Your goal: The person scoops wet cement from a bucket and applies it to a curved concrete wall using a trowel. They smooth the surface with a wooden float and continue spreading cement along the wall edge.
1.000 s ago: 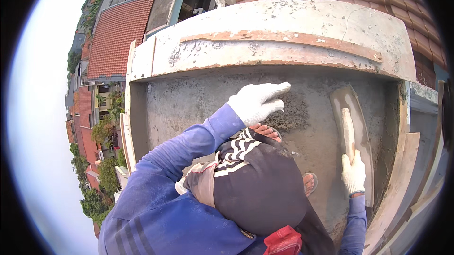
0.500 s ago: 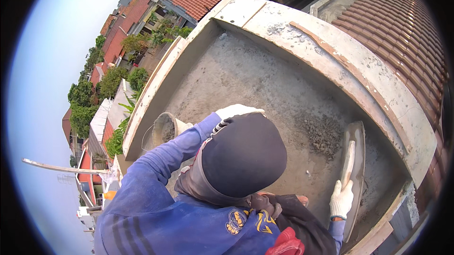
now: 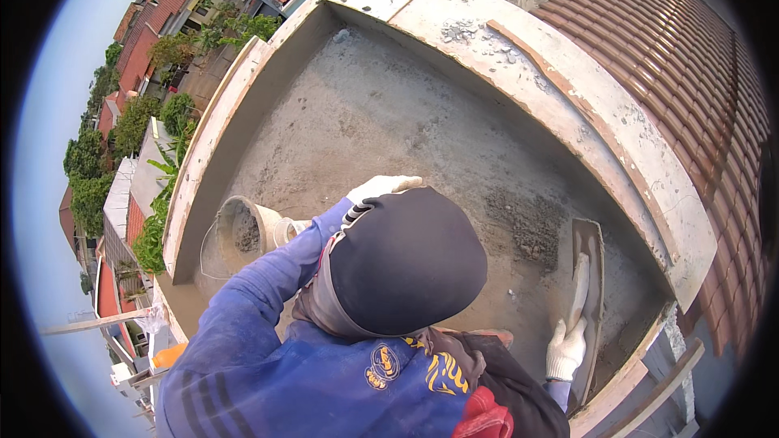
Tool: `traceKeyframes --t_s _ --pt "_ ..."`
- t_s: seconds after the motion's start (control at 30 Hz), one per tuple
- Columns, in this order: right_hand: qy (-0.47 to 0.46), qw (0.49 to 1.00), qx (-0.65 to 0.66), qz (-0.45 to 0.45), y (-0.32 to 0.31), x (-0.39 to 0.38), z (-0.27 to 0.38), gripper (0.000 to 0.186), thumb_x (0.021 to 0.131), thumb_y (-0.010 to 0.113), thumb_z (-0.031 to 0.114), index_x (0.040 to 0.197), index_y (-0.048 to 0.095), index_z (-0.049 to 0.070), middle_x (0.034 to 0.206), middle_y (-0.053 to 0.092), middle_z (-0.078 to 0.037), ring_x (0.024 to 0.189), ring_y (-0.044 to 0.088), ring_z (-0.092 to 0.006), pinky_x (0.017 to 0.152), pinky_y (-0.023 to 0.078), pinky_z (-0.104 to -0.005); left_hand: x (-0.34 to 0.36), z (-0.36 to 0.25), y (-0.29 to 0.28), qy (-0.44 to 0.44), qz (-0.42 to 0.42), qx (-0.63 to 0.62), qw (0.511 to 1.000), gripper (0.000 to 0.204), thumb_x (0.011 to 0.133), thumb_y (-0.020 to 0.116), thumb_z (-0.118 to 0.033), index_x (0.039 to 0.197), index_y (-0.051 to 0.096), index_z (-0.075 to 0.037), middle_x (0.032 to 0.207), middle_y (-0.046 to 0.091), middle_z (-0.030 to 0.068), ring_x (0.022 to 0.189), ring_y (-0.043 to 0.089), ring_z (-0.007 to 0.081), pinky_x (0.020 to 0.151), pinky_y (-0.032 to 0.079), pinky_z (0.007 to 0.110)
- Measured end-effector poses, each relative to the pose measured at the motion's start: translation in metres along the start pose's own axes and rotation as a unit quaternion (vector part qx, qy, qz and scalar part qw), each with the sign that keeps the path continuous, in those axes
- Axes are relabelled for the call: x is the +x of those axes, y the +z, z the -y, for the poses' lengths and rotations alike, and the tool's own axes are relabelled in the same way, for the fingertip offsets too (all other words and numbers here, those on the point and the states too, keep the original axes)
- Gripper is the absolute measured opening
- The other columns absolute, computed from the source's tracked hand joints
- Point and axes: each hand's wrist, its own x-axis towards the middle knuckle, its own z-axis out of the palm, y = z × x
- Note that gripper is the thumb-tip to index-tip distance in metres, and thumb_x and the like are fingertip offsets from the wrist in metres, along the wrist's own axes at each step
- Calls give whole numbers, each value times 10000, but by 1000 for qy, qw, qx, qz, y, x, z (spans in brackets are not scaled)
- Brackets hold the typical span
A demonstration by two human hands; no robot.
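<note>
My right hand [image 3: 566, 350], in a white knit glove, is closed on the pale wooden handle of a long, narrow plastering float [image 3: 578, 292]. The float lies on the grey floor beside the right wall. Just beyond its far end spreads a rough patch of wet mortar [image 3: 535, 227]. My left hand [image 3: 381, 187], also in a white glove, is raised at the far side of my dark head covering [image 3: 410, 263]. The covering hides most of its fingers, so their hold is unclear. Near my left forearm stands a bucket [image 3: 264, 223] with grey mortar in it.
A low wall [image 3: 527, 73] bounds the triangular concrete floor [image 3: 349, 113], with loose crumbs and a thin strip on its top. Beyond it are a brown tiled roof [image 3: 649, 56] and, at the left, a drop toward houses and trees. A wooden bar [image 3: 97, 323] sticks out at left.
The view has shifted, so the walls, bucket and mortar lie further left in the picture. My right hand still grips the float, and my left hand stays raised by the head covering.
</note>
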Motion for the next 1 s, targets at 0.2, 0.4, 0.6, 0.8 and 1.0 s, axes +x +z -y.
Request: traceKeyframes --t_s 0.2,0.4,0.6,0.8,1.0 --pt "92 988 120 40 -13 -7 -18 381 944 783 256 1201 660 2 1018 762 -258 956 750 -444 876 568 -500 37 -25 -22 -168 85 -96 977 727 1030 704 -411 1601 520 -1 1445 708 164 1359 648 309 1154 488 390" --pt "199 974 25 105 30 -39 -56 387 890 767 279 1144 658 8 1007 755 -241 949 742 -429 893 568 -501 93 16 -46 -14 -3 6 1000 699 1056 665 -481 1587 548 -42 1574 620 174 1447 596 314 1204 466 405" --pt "230 955 -94 160 46 -29 -72 590 890 758 322 1369 638 0 1162 765 -296 1129 747 -447 977 575 -511 88 37 -60 -14 -44 -56 997 690 1056 670 -470 1582 553 -39 1574 618 178 1456 589 322 1206 467 404" --pt "217 959 -123 133 49 -1 -62 603 893 763 330 1383 634 2 1173 764 -294 1135 746 -447 981 574 -512 65 69 -46 -53 -50 -77 994 684 1043 699 -416 1585 548 -27 1588 606 186 1461 588 313 1207 464 400" --pt "214 960 -131 121 50 1 -61 617 896 767 339 1396 630 5 1183 764 -291 1140 744 -447 985 574 -513 59 59 -41 -45 -57 -27 997 653 1008 731 -396 1574 582 -105 1572 625 147 1447 596 310 1208 466 401"
